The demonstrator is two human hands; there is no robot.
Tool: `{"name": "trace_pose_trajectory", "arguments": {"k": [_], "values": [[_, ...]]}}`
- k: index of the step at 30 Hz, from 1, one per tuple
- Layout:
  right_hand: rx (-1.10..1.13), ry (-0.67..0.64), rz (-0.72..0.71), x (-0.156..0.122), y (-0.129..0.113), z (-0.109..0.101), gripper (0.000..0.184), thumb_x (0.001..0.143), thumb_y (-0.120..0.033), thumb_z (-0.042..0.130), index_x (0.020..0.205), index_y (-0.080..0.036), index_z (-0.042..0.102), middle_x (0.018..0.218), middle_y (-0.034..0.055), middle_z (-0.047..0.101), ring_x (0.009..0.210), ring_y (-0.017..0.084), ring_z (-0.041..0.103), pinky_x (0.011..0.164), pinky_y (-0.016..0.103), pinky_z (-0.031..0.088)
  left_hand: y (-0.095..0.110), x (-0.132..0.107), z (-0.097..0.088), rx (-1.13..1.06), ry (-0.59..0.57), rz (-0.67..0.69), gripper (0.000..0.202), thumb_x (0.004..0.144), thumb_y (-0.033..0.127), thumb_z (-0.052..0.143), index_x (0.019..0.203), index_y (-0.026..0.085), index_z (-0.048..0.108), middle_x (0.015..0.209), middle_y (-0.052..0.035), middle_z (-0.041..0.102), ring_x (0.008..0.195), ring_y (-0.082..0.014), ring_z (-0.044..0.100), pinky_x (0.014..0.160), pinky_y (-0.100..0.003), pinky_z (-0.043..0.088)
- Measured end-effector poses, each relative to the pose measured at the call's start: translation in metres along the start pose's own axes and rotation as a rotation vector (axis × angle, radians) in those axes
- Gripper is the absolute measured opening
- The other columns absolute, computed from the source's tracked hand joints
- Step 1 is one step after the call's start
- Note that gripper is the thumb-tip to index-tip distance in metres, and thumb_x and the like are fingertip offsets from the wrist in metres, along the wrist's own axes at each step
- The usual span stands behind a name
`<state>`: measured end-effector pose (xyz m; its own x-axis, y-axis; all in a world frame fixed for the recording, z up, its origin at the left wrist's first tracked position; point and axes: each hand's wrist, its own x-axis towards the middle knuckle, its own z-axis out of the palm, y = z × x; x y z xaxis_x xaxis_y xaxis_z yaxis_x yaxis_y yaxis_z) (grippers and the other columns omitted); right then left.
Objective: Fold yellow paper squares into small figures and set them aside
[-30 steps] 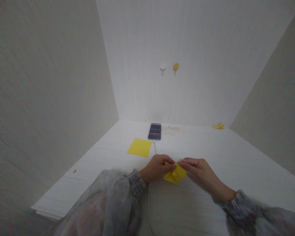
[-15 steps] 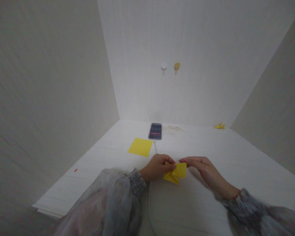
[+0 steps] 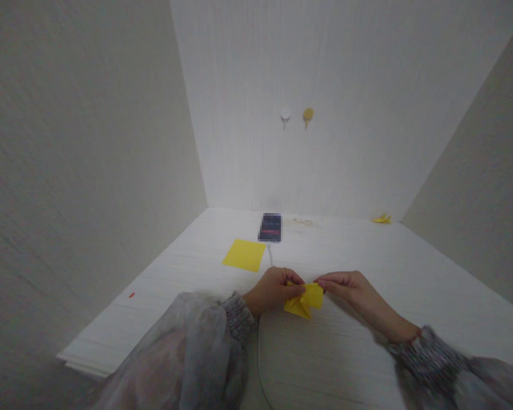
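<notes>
A partly folded piece of yellow paper [image 3: 312,296] is held between both hands, low over the white table. My left hand [image 3: 277,289], with a ring on one finger, pinches its left part between thumb and fingers. My right hand [image 3: 349,286] is closed on the upper right corner, thumb against the fingertips. Creased layers hang below the left thumb; some of the folds lie hidden behind the fingers. Beyond the left hand a flat yellow sheet [image 3: 244,255] rests on the table.
A phone [image 3: 271,228], its screen blurred, lies near the back wall with a white cable [image 3: 260,353] running toward me under the left wrist. A folded yellow paper figure [image 3: 382,219] sits in the far right corner. Two hooks [image 3: 308,115] are on the wall. A small orange-red bit [image 3: 131,295] lies at left.
The right thumb has come down onto the paper's upper right corner, so those fingers now pinch it. My left hand and the other things stay where they were.
</notes>
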<state>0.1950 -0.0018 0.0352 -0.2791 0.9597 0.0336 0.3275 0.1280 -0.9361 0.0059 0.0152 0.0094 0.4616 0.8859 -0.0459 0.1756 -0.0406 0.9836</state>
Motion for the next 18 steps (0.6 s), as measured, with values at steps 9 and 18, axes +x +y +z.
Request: {"name": "trace_pose_trajectory", "arguments": {"k": [9,18], "values": [[0.009,-0.04,-0.069,-0.004,-0.01,-0.005,0.027,0.071,-0.038,0.052,0.07,-0.017,0.068,0.066,0.0038,0.065,0.07,0.019,0.059,0.07,0.03,0.045,0.004,0.0,0.002,-0.165,-0.018,-0.048,0.034,0.055,0.038,0.066,0.074,0.011,0.06,0.068,-0.003,0.06,0.058,-0.0099,0.053,0.058,-0.024,0.042],[-0.251,0.036,-0.149,-0.001,0.001,0.017,0.019,0.07,-0.036,0.055,0.07,-0.018,0.063,0.066,0.0018,0.062,0.063,0.015,0.055,0.056,0.023,0.043,0.002,-0.002,0.005,0.017,-0.026,0.026,0.036,0.061,0.043,0.06,0.079,0.012,0.06,0.068,-0.0029,0.058,0.057,-0.0093,0.051,0.053,-0.021,0.038]]}}
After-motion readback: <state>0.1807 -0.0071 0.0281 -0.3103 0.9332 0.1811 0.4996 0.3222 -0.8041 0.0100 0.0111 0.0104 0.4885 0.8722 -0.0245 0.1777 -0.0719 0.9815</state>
